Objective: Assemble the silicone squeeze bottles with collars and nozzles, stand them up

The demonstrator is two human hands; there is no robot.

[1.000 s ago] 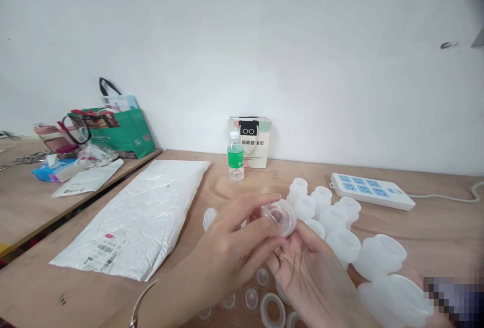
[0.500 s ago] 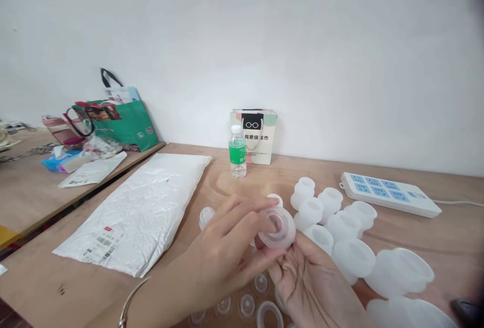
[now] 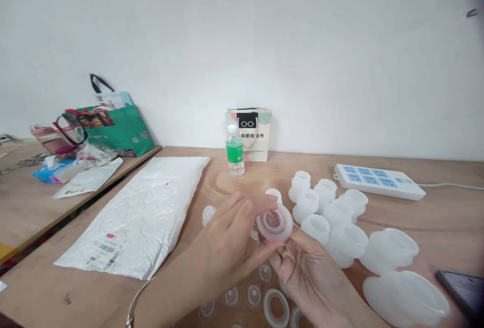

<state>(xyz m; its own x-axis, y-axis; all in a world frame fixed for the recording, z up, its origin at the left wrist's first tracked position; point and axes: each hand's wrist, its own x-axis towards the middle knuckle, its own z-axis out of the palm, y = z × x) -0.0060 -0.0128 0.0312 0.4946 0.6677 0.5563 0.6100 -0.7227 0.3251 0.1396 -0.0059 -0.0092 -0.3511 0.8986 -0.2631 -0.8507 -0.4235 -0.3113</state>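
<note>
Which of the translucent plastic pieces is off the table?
The round piece held up in the left hand, close by the right hand; the other pieces in view rest on the table.

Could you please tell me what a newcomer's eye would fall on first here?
Probably the clear round piece in the left hand, with the right hand at its lower right edge. Next might come the frosted white cup-like pieces clustered to the right, and the large white parcel lying flat to the left. Behind, a green-labelled bottle stands before a paper bag.
</note>
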